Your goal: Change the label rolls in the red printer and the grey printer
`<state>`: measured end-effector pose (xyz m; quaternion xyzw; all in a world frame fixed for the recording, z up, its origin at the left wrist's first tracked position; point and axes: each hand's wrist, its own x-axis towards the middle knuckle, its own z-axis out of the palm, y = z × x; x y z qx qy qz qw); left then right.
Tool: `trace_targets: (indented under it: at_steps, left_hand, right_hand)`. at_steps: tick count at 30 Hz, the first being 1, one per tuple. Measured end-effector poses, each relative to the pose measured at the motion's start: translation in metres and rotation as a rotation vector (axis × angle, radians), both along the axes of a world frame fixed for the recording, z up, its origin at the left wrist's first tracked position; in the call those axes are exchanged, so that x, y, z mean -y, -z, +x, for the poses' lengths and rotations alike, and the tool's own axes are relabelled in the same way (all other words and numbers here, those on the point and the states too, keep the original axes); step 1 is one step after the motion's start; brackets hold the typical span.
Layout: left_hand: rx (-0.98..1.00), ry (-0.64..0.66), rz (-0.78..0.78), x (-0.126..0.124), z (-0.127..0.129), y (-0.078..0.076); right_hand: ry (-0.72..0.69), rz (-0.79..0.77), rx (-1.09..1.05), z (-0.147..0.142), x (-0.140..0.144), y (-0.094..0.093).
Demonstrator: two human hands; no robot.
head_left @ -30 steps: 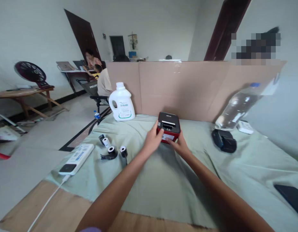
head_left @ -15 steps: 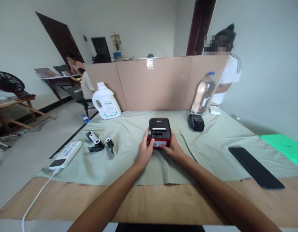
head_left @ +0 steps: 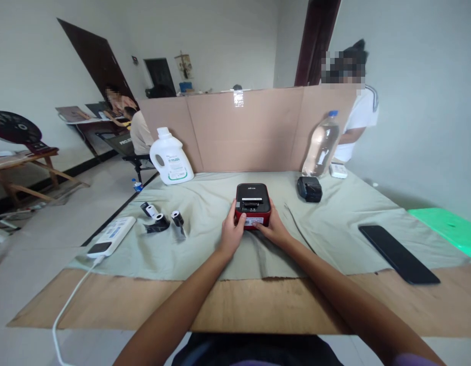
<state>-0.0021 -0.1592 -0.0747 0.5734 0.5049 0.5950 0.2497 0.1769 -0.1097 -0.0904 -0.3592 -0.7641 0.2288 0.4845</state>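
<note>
A small black and red receipt printer (head_left: pixel 252 193) sits at the middle of the cloth-covered table, its slotted top facing up and a white label on its near side. My left hand (head_left: pixel 232 233) is closed on its left side, the thumb at the front corner. Against the right side my right hand (head_left: pixel 275 227) grips it, with the thumb across the front label. The fingertips behind the printer's sides are hidden. Left of my hands lie several small paper rolls (head_left: pixel 161 220) with dark outer wraps. To the right stands a small black boxy device (head_left: pixel 309 189).
A white power strip (head_left: pixel 119 231) with a cable lies left; a black phone-like slab (head_left: pixel 398 254) lies right. A white jug (head_left: pixel 174 165), a clear bottle (head_left: pixel 322 145) and a cardboard screen (head_left: pixel 243 134) stand behind. Beyond it is a person in a white shirt (head_left: pixel 363 122).
The view has tilted slightly down, so the table appears a little higher and more of my lap shows. Both hands keep the same hold on the printer.
</note>
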Motion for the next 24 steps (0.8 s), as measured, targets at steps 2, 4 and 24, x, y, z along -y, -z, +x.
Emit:
trace_targets:
  at_steps: [2, 4, 24]
  left_hand:
    - [-0.007, 0.000, -0.002, -0.001, -0.001, 0.001]
    - [-0.008, 0.002, 0.000, -0.001, -0.002, 0.002]
    - [-0.008, 0.093, 0.006, -0.009, -0.017, 0.003]
  right_hand:
    - [0.001, -0.001, 0.005, 0.000, -0.001, 0.001]
    - [0.007, 0.002, 0.008, 0.000, -0.002, 0.003]
    - [0.065, 0.011, 0.083, 0.008, 0.002, -0.015]
